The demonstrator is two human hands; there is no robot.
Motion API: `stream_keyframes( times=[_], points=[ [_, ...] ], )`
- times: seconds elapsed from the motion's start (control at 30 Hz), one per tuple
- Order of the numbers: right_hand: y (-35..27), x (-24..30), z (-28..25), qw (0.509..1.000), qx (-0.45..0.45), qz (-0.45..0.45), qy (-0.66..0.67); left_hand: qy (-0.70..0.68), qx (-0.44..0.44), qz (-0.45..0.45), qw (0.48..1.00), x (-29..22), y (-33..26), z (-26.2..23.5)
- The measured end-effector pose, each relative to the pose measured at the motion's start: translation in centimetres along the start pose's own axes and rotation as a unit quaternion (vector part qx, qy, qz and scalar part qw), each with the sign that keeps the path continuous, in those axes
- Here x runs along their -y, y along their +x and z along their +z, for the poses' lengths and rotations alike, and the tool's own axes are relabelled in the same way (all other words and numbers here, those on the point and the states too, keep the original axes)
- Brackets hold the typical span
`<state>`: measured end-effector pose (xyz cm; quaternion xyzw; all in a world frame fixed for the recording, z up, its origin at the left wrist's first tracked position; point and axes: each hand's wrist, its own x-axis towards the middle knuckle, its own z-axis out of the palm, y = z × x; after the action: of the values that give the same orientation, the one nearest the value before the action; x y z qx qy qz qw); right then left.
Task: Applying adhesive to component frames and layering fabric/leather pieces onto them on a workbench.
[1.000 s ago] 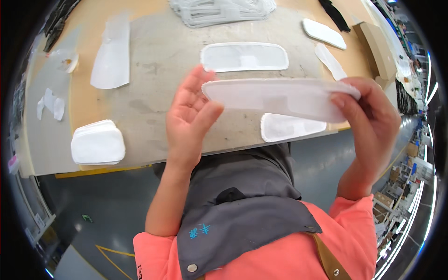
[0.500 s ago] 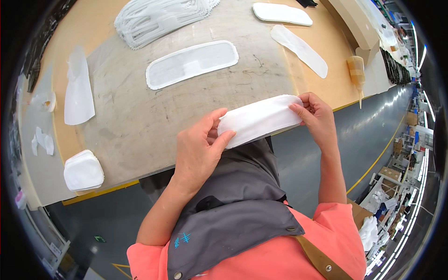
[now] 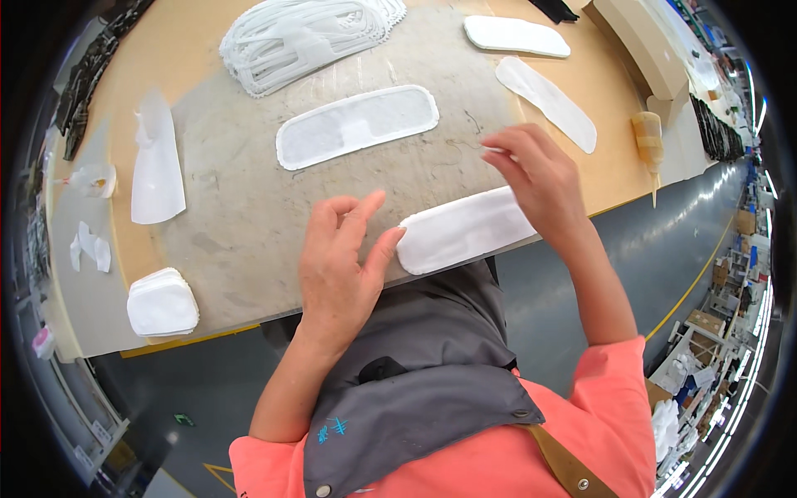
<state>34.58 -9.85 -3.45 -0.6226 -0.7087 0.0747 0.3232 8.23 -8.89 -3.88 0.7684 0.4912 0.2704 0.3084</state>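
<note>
A long white fabric pad [image 3: 465,231] with a rounded end lies flat at the table's near edge. Beside its left end is my left hand [image 3: 340,249], fingers spread, the thumb tip at the pad's corner. My right hand [image 3: 540,178] is raised over the pad's right end and hides it. Its thumb and forefinger are pinched together, with a tiny white bit at the tips that I cannot make out. Farther back, a white pad with a raised rim [image 3: 357,126] lies on the grey work surface [image 3: 249,207].
A pile of white rimmed pieces [image 3: 311,41] lies at the back. A small white stack [image 3: 163,303] sits near left, below a translucent white sheet [image 3: 158,166]. At right are a thick white pad [image 3: 516,36], a thin white strip [image 3: 548,104] and an amber squeeze bottle [image 3: 647,141].
Both hands have let go of the white pad, which now rests on the table. The right hand has lifted up and leftward; the left fingers have spread. The view has shifted slightly.
</note>
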Motion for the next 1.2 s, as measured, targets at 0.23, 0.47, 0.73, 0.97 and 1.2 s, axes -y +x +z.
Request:
stream_keyframes(
  times=[0.23,0.47,0.73,0.97,1.2],
  points=[
    [4.6,-2.2,4.1,0.967,0.106,-0.203,-0.110,0.004,-0.022,0.007,1.000,1.4,0.0,-0.6],
    [6.8,-1.7,3.2,0.912,0.225,-0.286,-0.188,0.007,-0.021,0.023,1.000,2.6,0.9,-0.8],
    [8.2,-1.7,3.4,0.865,0.196,-0.400,-0.231,0.019,-0.013,0.089,0.996,2.7,2.8,0.1],
    [10.0,-0.2,2.5,0.840,0.184,-0.439,-0.259,0.099,-0.060,0.153,0.982,1.9,7.9,1.9],
    [9.3,-1.0,1.6,0.985,0.151,-0.067,-0.047,0.179,-0.123,0.182,0.959,3.6,10.4,5.3]
  ],
)
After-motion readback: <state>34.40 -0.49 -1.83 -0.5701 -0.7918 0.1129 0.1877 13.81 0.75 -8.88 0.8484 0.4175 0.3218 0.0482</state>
